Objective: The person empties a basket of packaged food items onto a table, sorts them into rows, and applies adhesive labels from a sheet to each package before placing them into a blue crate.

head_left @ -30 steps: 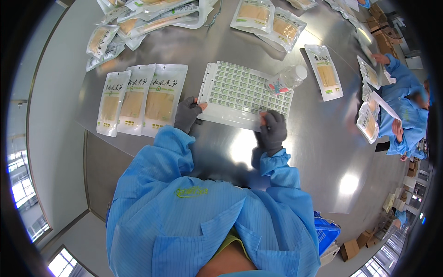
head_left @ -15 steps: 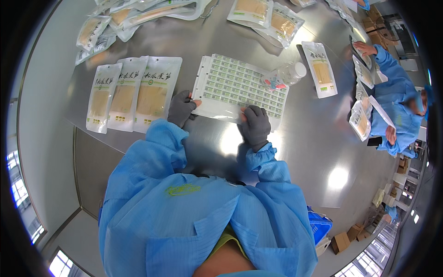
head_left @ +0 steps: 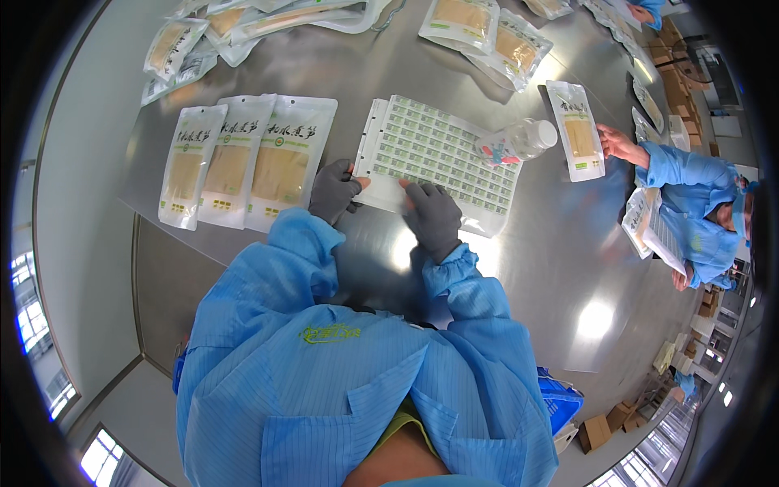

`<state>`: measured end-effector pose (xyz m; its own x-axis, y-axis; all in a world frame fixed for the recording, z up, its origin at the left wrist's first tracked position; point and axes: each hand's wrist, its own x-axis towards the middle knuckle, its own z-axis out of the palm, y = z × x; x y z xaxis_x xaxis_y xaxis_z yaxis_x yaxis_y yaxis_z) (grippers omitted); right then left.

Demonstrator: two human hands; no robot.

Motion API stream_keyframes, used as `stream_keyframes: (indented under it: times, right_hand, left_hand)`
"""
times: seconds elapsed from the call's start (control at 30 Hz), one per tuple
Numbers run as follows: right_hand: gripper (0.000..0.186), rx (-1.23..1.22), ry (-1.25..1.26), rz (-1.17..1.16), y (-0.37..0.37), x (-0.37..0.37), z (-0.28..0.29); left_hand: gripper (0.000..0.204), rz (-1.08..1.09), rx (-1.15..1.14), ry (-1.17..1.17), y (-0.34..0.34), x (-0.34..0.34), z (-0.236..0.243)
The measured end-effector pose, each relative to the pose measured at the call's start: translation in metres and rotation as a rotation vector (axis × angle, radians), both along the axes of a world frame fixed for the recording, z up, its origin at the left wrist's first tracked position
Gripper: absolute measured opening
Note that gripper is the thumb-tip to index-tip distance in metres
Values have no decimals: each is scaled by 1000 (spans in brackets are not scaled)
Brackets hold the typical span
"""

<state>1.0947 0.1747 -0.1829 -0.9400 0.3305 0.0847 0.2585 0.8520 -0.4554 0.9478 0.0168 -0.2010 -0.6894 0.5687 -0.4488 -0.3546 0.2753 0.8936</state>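
Note:
A sheet of small green-and-white labels (head_left: 434,140) lies on the steel table in front of me, over other white sheets. Part of its near left area is bare backing. My left hand (head_left: 334,191), in a grey glove with bare fingertips, pinches the sheet's near left edge. Over the near edge is my right hand (head_left: 434,216), gloved the same way, its fingers curled and thumb and fingertip together at the backing. Whatever sits between those fingertips is too small to tell. A clear plastic bottle (head_left: 519,141) rests on the sheet's right part.
Three pouches (head_left: 277,166) of pale food overlap at left. More pouches are piled at far left (head_left: 174,50) and far middle (head_left: 487,36). One pouch (head_left: 576,134) lies right of the bottle, touched by a co-worker's hand (head_left: 621,146). Further pouches lie near that person.
My right hand has moved left along the sheet, closer to my left hand. The co-worker's hand has reached over to the single pouch on the right. The whole view has shifted slightly.

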Motion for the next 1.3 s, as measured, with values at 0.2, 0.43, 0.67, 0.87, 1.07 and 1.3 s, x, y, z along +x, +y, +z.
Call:
stream_keyframes:
  times: [0.2, 0.43, 0.67, 0.87, 1.07, 1.3]
  right_hand:
    - [34, 83, -90, 24, -5, -30, -13]
    - [33, -65, -53, -33, -2, -40, -5]
    - [33, -29, -92, -131, 1, -55, -8]
    - [38, -69, -76, -114, 10, -60, -18]
    - [43, -57, -133, -159, 14, -66, -5]
    - [45, -95, -181, -171, 22, -69, -11]
  left_hand:
    - [20, 14, -25, -6, 3, 1, 2]
    - [21, -26, -72, -14, 2, -3, -1]
    - [21, -25, -92, -46, 4, -3, 3]
    - [18, -44, -129, -31, 4, -5, 4]
    - [19, -50, -123, -32, 4, -5, 3]
    - [17, -62, -116, -38, 4, -6, 7]
